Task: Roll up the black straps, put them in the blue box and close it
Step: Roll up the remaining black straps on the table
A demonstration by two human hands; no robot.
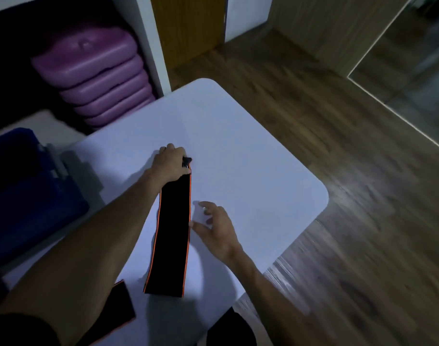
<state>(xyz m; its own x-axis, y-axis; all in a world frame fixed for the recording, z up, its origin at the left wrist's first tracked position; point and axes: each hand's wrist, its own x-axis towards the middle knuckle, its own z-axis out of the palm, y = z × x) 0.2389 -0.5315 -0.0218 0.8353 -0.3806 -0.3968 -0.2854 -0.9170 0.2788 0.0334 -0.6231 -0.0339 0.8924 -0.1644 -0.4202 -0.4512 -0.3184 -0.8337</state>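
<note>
A black strap [172,236] with orange edges lies flat along the middle of the white table [250,156], running away from me. My left hand [170,163] grips its far end, pinching the bunched tip. Just to the strap's right, my right hand [214,227] hovers with fingers spread and holds nothing, its thumb close to the strap's edge. A second black strap [122,304] lies at the near left, partly hidden under my left forearm. The blue box [21,186] stands at the table's left edge, blurred.
Stacked purple plastic pieces [98,78] fill a white shelf behind the table's far left. Wooden floor [350,221] spreads to the right, with a mirror [413,71] along the far right wall. A dark cloth shape [229,328] shows at the bottom edge.
</note>
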